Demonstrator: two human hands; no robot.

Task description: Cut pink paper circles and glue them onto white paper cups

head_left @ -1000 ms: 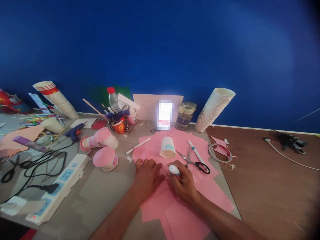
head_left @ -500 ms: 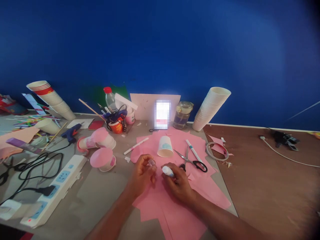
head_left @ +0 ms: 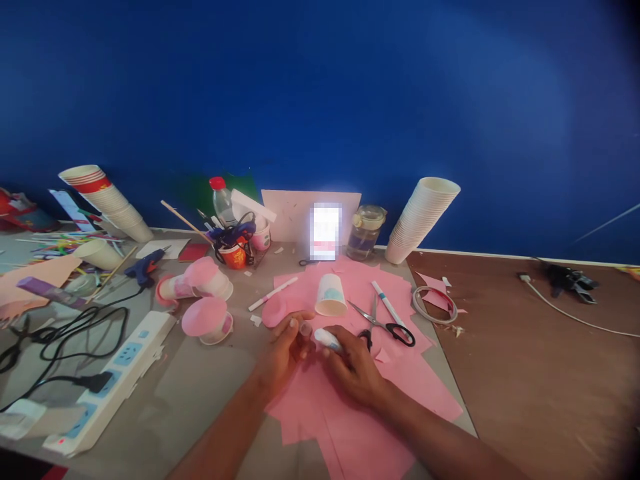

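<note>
Glue tube [head_left: 327, 340] sits pinched in the right hand [head_left: 354, 375] on my feed, above pink paper [head_left: 360, 427], while the left hand [head_left: 283, 353] grips a small clear piece [head_left: 305, 328] between its fingertips, just beside the tube. Paper cup [head_left: 331, 295] and scissors [head_left: 383, 327] lie just ahead.

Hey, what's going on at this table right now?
A person is working with both hands over sheets of pink paper. The right hand grips a white tube, and the left hand pinches a small translucent piece, possibly a cap, close to the tube's tip. A paper cup sits on the pink paper just beyond the hands, with scissors lying to its right.
</note>
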